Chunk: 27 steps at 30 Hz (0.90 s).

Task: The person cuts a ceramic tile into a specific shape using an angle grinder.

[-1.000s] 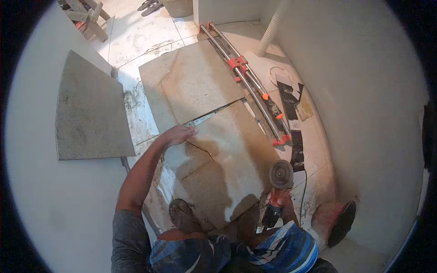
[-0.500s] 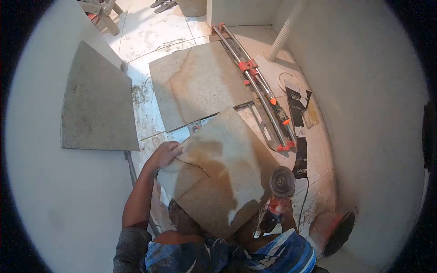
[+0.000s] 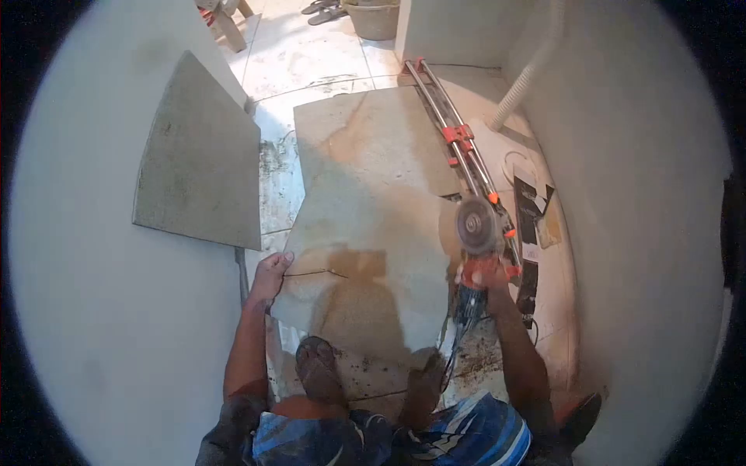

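Note:
A large beige floor tile (image 3: 420,264) is in front of my knees, with a dark crooked line on its left part. My left hand (image 3: 270,277) is closed around the tile's left edge. In my right hand (image 3: 491,272) is a red and black angle grinder (image 3: 471,299), held by its body beside the tile's right edge. Its round disc (image 3: 475,224) points away from me and overlaps the manual tile cutter in this view. My shadow falls across the tile.
Beyond lies another tile (image 3: 373,140). The manual tile cutter (image 3: 440,101), with two metal rails, runs along its right. A third tile (image 3: 203,163) leans on the left wall. A white corrugated pipe (image 3: 513,101), black packaging (image 3: 528,225) and a bucket (image 3: 374,19) are around.
The held tile has turned and its far edge now overlaps the tile beyond. My right hand has carried the grinder forward. My left hand stays on the tile's edge.

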Each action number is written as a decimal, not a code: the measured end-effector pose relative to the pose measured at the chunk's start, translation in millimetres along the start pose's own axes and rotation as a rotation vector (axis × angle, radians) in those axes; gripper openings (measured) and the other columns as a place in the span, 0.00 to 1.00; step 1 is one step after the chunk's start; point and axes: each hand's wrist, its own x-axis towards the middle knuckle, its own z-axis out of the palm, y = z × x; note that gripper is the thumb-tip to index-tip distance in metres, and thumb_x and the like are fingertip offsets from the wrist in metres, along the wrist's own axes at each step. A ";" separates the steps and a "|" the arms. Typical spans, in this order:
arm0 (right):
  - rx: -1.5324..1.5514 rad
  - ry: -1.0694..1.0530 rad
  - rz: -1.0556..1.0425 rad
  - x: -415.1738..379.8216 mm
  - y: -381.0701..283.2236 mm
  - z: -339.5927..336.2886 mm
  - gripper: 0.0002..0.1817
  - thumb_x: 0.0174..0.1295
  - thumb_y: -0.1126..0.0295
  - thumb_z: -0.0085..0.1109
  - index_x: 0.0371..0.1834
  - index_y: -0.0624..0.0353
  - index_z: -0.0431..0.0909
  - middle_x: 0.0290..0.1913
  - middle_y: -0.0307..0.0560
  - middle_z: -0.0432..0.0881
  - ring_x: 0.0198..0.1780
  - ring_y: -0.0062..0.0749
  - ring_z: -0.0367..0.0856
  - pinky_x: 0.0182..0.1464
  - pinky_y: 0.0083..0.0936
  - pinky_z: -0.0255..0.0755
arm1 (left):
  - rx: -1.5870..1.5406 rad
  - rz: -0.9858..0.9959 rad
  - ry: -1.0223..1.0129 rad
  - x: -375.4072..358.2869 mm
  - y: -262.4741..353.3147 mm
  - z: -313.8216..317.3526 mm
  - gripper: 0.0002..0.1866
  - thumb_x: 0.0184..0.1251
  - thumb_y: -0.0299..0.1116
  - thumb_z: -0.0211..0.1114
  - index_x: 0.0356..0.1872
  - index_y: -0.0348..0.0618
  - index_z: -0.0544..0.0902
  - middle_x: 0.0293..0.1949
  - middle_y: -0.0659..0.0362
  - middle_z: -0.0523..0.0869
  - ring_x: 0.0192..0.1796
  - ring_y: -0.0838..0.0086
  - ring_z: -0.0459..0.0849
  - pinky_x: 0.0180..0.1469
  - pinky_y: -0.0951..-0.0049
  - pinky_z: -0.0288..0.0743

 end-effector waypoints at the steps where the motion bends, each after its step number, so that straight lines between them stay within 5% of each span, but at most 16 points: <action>1: -0.028 0.048 0.008 21.7 -13.5 9.7 0.34 0.52 0.58 0.78 0.58 0.65 0.74 0.43 0.49 0.83 0.37 0.33 0.83 0.39 0.32 0.80 | -0.045 -0.043 0.046 3.3 -7.9 0.6 0.21 0.79 0.50 0.64 0.39 0.40 0.85 0.33 0.66 0.84 0.34 0.82 0.78 0.38 0.74 0.75; 4: -0.116 0.198 0.034 82.7 -44.4 28.5 0.30 0.53 0.57 0.76 0.53 0.64 0.77 0.41 0.48 0.85 0.38 0.33 0.87 0.40 0.32 0.84 | -0.116 -0.084 0.139 4.4 -29.4 5.3 0.20 0.79 0.51 0.63 0.40 0.41 0.85 0.33 0.66 0.84 0.34 0.82 0.78 0.39 0.74 0.75; 7: 0.054 0.086 0.155 152.8 -52.1 14.1 0.28 0.54 0.58 0.74 0.52 0.63 0.78 0.41 0.47 0.86 0.40 0.33 0.88 0.40 0.32 0.85 | -0.312 -0.126 0.192 -0.1 -21.2 19.2 0.20 0.80 0.50 0.62 0.41 0.41 0.86 0.35 0.65 0.85 0.37 0.82 0.78 0.43 0.75 0.74; 10: -0.093 0.129 0.077 196.7 -58.7 19.0 0.24 0.54 0.59 0.73 0.49 0.63 0.80 0.37 0.46 0.86 0.36 0.32 0.88 0.37 0.29 0.85 | -0.102 -0.047 0.322 2.1 -40.9 35.3 0.20 0.82 0.50 0.60 0.41 0.41 0.85 0.36 0.66 0.85 0.40 0.83 0.78 0.46 0.76 0.73; 13: -0.099 0.001 0.043 230.7 -53.7 5.1 0.23 0.55 0.60 0.73 0.48 0.63 0.80 0.34 0.45 0.85 0.33 0.31 0.88 0.35 0.29 0.85 | -0.305 -0.066 0.335 12.9 -61.3 50.8 0.21 0.81 0.50 0.60 0.40 0.41 0.85 0.37 0.66 0.85 0.41 0.83 0.77 0.48 0.76 0.73; 27: -0.208 0.132 0.230 185.3 -67.6 17.3 0.20 0.58 0.64 0.69 0.50 0.62 0.78 0.40 0.49 0.86 0.37 0.33 0.89 0.35 0.33 0.87 | -0.408 -0.134 0.312 1.2 -56.2 78.2 0.22 0.81 0.52 0.60 0.49 0.40 0.84 0.41 0.66 0.84 0.43 0.80 0.77 0.51 0.74 0.73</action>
